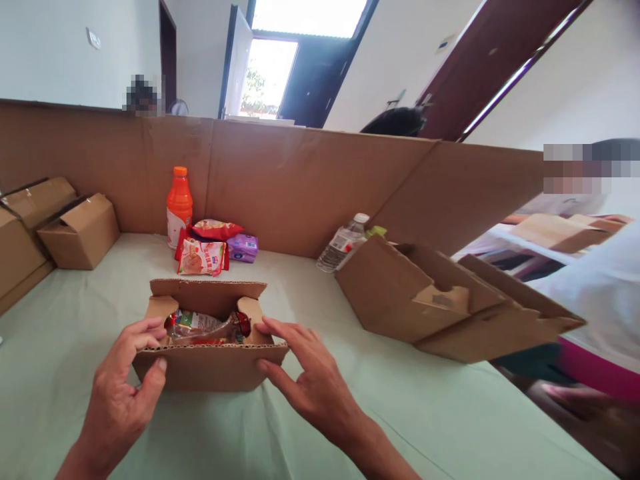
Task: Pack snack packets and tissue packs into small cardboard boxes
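In the head view a small cardboard box (210, 370) stands on the cloth in front of me, its top open and its front and back flaps raised. Clear and red snack packaging (205, 327) lies inside. My left hand (127, 373) grips the box's left front corner, thumb on the front panel and fingers over the left side flap. At the opposite corner, my right hand (310, 370) holds the box the same way, with its thumb against the front and its fingers on the right side flap. The box's lower contents are hidden.
Behind the box are an orange bottle (179, 207), red snack bags (203, 257) and a purple pack (243, 247). A clear bottle (345, 243) leans beside open cartons (400, 300) at right. Closed boxes (83, 230) sit left. A cardboard partition (280, 180) borders the table; another person (595, 267) is at right.
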The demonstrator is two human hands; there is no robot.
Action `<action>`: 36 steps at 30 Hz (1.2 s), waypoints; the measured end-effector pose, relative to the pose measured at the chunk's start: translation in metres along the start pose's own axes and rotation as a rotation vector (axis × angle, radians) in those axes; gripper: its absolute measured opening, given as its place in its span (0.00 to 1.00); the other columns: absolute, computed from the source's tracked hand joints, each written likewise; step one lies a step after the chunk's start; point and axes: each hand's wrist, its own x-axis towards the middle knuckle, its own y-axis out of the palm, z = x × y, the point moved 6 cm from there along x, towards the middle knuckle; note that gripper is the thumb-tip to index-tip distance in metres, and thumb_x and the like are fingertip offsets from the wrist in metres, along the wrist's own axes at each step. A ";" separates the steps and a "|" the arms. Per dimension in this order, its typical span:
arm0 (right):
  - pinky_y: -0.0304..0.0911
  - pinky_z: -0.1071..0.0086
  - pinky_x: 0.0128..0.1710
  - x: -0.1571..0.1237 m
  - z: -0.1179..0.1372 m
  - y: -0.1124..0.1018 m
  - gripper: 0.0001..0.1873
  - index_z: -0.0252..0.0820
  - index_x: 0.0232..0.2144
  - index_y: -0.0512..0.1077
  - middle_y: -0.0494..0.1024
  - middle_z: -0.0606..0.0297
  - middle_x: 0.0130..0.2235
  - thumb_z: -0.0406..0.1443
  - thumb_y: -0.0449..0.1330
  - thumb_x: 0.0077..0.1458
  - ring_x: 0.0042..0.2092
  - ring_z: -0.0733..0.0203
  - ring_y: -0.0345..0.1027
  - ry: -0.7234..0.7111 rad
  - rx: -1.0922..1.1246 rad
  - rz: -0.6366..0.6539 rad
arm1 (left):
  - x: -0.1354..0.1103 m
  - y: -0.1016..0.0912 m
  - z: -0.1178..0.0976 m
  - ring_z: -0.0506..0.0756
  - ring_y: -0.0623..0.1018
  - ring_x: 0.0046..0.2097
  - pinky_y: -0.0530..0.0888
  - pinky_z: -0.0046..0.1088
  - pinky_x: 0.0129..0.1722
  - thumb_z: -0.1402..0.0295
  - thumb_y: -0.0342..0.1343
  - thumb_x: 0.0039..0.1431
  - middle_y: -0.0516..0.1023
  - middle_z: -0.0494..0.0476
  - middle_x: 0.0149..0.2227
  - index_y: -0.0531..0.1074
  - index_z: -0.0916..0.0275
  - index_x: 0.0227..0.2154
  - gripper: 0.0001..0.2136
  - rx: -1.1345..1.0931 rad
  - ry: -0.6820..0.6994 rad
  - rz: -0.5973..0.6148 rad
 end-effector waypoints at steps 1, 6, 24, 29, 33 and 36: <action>0.69 0.55 0.46 0.000 0.001 0.000 0.23 0.45 0.57 0.65 0.81 0.56 0.49 0.36 0.60 0.61 0.48 0.50 0.74 -0.018 -0.015 -0.008 | 0.001 0.000 0.000 0.56 0.77 0.54 0.76 0.37 0.50 0.70 0.50 0.66 0.75 0.59 0.52 0.66 0.57 0.42 0.04 0.013 -0.005 -0.003; 0.69 0.54 0.44 0.003 -0.003 0.004 0.25 0.44 0.59 0.64 0.81 0.56 0.46 0.37 0.60 0.61 0.47 0.49 0.74 -0.059 -0.045 0.006 | 0.004 0.002 0.004 0.57 0.79 0.51 0.77 0.37 0.51 0.63 0.51 0.67 0.77 0.59 0.50 0.67 0.57 0.51 0.13 0.088 -0.037 -0.030; 0.67 0.48 0.53 0.017 -0.010 0.010 0.34 0.50 0.68 0.53 0.57 0.48 0.68 0.42 0.57 0.64 0.63 0.42 0.62 -0.001 -0.169 -0.097 | 0.003 0.019 0.020 0.62 0.69 0.63 0.72 0.46 0.60 0.67 0.48 0.68 0.65 0.64 0.63 0.62 0.56 0.59 0.18 0.209 0.004 -0.011; 0.60 0.46 0.58 0.038 -0.010 0.018 0.38 0.45 0.70 0.48 0.64 0.48 0.65 0.44 0.56 0.64 0.65 0.42 0.59 -0.085 -0.213 -0.028 | 0.001 0.018 0.022 0.64 0.66 0.66 0.72 0.50 0.60 0.66 0.48 0.69 0.62 0.66 0.65 0.58 0.55 0.63 0.21 0.226 -0.019 -0.029; 0.63 0.51 0.53 0.035 -0.008 0.021 0.23 0.44 0.59 0.68 0.77 0.52 0.54 0.44 0.54 0.65 0.55 0.47 0.70 -0.099 -0.122 0.073 | 0.000 0.019 0.022 0.65 0.64 0.67 0.71 0.52 0.61 0.65 0.47 0.69 0.60 0.67 0.66 0.54 0.55 0.66 0.24 0.218 -0.034 -0.013; 0.63 0.53 0.52 0.027 -0.004 0.024 0.19 0.43 0.53 0.74 0.78 0.54 0.51 0.44 0.52 0.68 0.53 0.49 0.69 -0.092 -0.081 0.152 | -0.001 0.020 0.023 0.65 0.64 0.67 0.70 0.53 0.61 0.64 0.47 0.69 0.59 0.66 0.67 0.55 0.54 0.65 0.24 0.211 -0.036 0.002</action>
